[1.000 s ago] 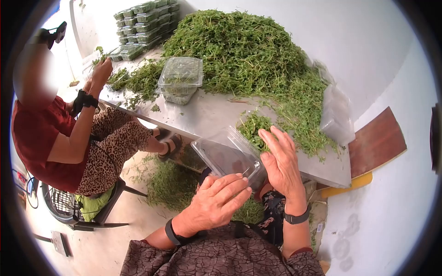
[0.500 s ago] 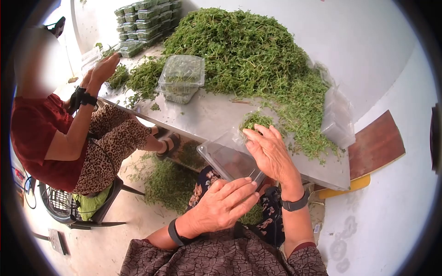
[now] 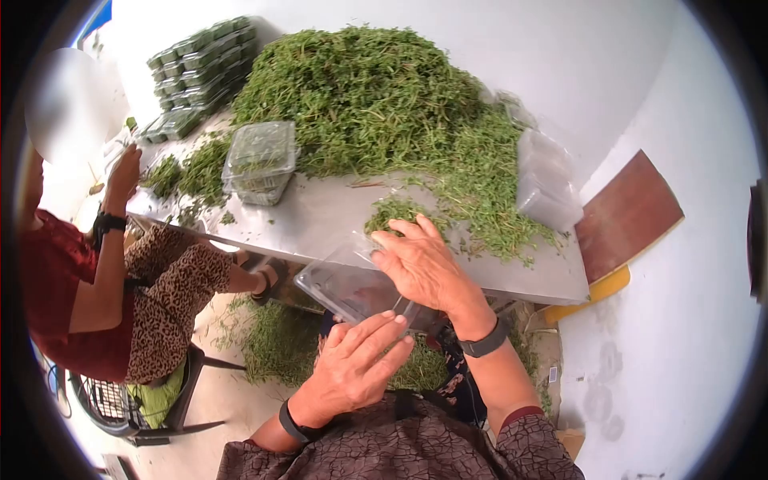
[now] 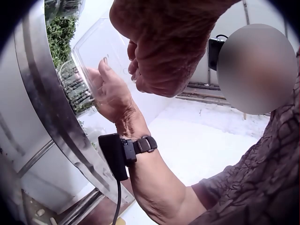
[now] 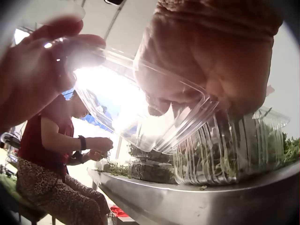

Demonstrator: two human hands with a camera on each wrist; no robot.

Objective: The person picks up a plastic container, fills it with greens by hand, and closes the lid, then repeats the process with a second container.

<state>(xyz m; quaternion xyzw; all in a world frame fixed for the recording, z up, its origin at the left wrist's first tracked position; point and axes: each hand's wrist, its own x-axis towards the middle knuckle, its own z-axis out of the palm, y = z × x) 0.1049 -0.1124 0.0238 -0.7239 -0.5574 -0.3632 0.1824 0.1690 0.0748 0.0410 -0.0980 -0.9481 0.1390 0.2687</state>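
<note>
A clear plastic clamshell box stands at the table's front edge, its ribbed base (image 5: 206, 161) filled with leafy green sprigs (image 3: 392, 211). The box's lid (image 3: 340, 286) hangs open toward the person, past the table edge. The left hand (image 3: 356, 370) pinches the lid's near corner between thumb and fingers, which the right wrist view shows from below. Over the filled base lies the right hand (image 3: 428, 272), its fingers extended and pressing on the greens. In the left wrist view the right hand (image 4: 112, 93) appears behind the transparent lid.
Behind the box rises a large heap of greens (image 3: 360, 96) on the metal table (image 3: 320, 204). Closed boxes (image 3: 260, 160) stand left of centre, with a stack of filled boxes (image 3: 204, 68) at the back. Nested empty containers (image 3: 548, 180) sit right. Another person (image 3: 80, 280) sits at left.
The right hand has moved from the box's right side onto the greens in its base. The left hand stays at the lid. The head view has shifted, and the other person's hands moved.
</note>
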